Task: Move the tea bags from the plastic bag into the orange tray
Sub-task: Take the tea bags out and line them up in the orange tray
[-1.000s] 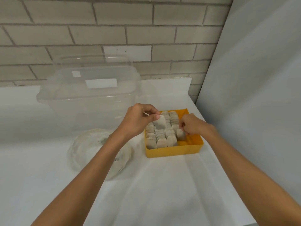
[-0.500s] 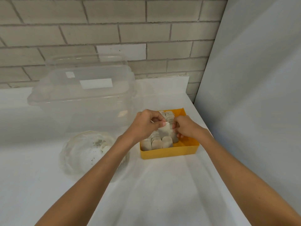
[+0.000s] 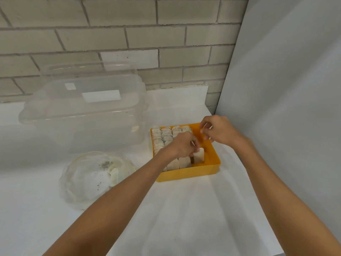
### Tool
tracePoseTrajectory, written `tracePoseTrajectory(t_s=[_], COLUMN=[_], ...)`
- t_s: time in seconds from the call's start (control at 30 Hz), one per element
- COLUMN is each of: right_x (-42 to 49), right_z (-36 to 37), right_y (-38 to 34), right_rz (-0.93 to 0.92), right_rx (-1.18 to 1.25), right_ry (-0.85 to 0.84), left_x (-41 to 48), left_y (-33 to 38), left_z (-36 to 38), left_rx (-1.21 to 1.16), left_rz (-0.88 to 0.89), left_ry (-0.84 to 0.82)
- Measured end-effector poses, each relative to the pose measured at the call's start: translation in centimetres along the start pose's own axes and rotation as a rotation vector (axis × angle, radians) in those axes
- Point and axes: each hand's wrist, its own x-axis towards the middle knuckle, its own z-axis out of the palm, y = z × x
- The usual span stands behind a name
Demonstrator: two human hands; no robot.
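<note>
The orange tray (image 3: 186,174) sits on the white table, mostly filled with rows of upright tea bags (image 3: 166,134). My left hand (image 3: 181,147) reaches into its front right part and pinches one tea bag (image 3: 200,155) that stands upright beside the packed rows. My right hand (image 3: 220,131) hovers over the tray's right rim with loosely curled fingers, and I see nothing in it. The crumpled clear plastic bag (image 3: 88,180) lies left of the tray, partly under my left forearm, with a few tea bags (image 3: 114,172) inside.
A large clear plastic box (image 3: 83,115) with a lid stands behind the bag, close to the tray's left side. A brick wall (image 3: 129,34) runs along the back. A grey panel (image 3: 286,89) rises right of the tray. The table's edge (image 3: 276,253) shows at the bottom right.
My left hand has lowered the tea bag from above the tray into its front right part. My right hand let go of the bag and moved back to the right rim.
</note>
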Motion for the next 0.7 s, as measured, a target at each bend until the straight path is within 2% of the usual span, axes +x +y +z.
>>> tracePoseTrajectory(t_s=[0.13, 0.23, 0.4, 0.53, 0.7], right_x=[-0.7, -1.2, -1.7, -2.0, -2.5], right_z=[-0.1, 0.0, 0.0, 0.1, 0.4], right_y=[0.5, 0.9, 1.2, 1.1, -0.3], right_rz=[0.008, 0.012, 0.014, 0.008, -0.004], right_rx=[-0.007, 0.000, 0.008, 0.011, 0.049], right_ry=[-0.003, 0.003, 0.012, 0.013, 0.016], left_x=[0.8, 1.2, 1.3, 1.1, -0.4], left_y=[-0.7, -1.0, -1.0, -1.2, -1.2], left_z=[0.7, 1.0, 1.2, 1.2, -0.2], left_rx=[0.058, 0.218, 0.317, 0.343, 0.246], left_rz=[-0.051, -0.045, -0.065, -0.083, -0.084], left_ry=[-0.046, -0.004, 0.076, 0.109, 0.141])
